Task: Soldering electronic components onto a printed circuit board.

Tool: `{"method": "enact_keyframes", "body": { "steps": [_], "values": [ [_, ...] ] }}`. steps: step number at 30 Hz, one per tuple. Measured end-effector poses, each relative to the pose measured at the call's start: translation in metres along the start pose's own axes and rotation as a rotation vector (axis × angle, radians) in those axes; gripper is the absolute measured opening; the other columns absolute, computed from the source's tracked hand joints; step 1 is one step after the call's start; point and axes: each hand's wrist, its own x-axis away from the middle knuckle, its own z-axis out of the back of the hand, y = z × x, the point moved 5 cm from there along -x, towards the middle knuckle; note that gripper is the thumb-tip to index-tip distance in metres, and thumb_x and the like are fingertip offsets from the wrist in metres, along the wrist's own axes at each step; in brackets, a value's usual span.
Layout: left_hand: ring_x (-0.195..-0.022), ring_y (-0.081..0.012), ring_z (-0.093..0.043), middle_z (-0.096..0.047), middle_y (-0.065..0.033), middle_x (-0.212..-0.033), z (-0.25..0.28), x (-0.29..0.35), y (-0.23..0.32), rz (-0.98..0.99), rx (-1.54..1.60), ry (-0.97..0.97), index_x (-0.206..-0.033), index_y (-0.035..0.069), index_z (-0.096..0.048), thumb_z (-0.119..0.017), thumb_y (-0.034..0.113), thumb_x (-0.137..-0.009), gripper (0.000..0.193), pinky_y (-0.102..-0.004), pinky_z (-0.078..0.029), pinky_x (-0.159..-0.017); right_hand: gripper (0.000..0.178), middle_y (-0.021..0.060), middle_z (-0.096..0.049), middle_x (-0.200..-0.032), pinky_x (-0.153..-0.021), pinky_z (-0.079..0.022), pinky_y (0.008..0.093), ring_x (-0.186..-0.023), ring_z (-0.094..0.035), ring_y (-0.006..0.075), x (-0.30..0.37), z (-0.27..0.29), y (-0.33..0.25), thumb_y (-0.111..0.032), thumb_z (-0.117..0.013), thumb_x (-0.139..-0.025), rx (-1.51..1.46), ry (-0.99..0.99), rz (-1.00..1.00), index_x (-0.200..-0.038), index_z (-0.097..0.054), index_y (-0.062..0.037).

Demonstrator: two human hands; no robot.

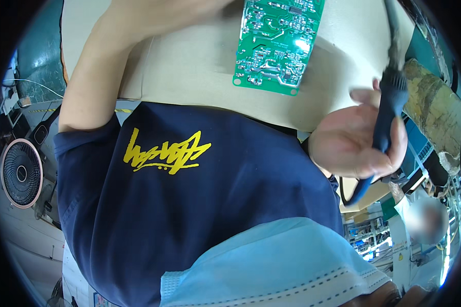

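Note:
In my right hand [343,146] is a soldering iron [387,115] with a dark blue handle and a ribbed black collar. My fingers curl round the handle, and its shaft points up past the frame's top right. From the handle's lower end a cord bends back towards my body. A green circuit board [276,48], covered with small parts and shiny solder, lies in the top middle, its far end cut off. My left forearm crosses the upper left, and my left hand [189,11] is smeared by motion at the top edge, beside the board; its fingers are hidden.
Beige sheeting [184,71] covers the worktop under the board, with a dark green surface [38,59] to its left. A worn, yellowish-brown piece [435,100] lies at the right. A round fan [22,173] stands far left; another person [425,220] is in the background, lower right.

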Motion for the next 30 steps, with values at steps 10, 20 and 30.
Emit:
{"method": "enact_keyframes", "body": {
  "steps": [10, 20, 30],
  "values": [
    [-0.071, -0.0323, -0.063, -0.064, -0.0209, -0.079, 0.014, -0.007, 0.023, 0.508, -0.441, -0.201, -0.076, -0.005, -0.063, -0.051, 0.004, -0.083, 0.016, -0.0387, -0.047, -0.064, 0.051, 0.0174, -0.074, -0.093, -0.089, -0.05, 0.0372, -0.094, -0.062, 0.0245, -0.011, -0.036, 0.006, -0.043, -0.039, -0.106, 0.61, -0.426, -0.061, -0.133, -0.037, 0.0003],
    [-0.082, -0.0345, -0.068, -0.066, -0.0244, -0.084, -0.026, -0.005, 0.042, 0.493, -0.983, -0.448, -0.095, -0.009, -0.064, -0.077, 0.047, -0.076, 0.06, -0.041, -0.053, -0.075, 0.05, 0.0215, -0.061, -0.093, -0.081, -0.056, 0.0503, -0.071, -0.069, 0.031, -0.011, -0.019, -0.01, -0.046, -0.036, -0.106, 0.32, -0.117, -0.057, -0.138, -0.035, -0.0088],
    [-0.076, -0.0236, -0.062, -0.067, -0.016, -0.099, 0.028, -0.066, 0.071, 0.017, -0.812, -0.448, -0.114, 0.0, -0.062, -0.074, 0.034, -0.081, 0.049, -0.0319, -0.05, -0.068, 0.046, 0.0156, -0.059, -0.092, -0.081, -0.054, 0.0479, -0.068, -0.065, 0.0257, -0.012, -0.011, -0.015, -0.042, -0.041, -0.105, 0.178, 0.152, -0.061, -0.134, -0.042, -0.0058]
  ]
}}
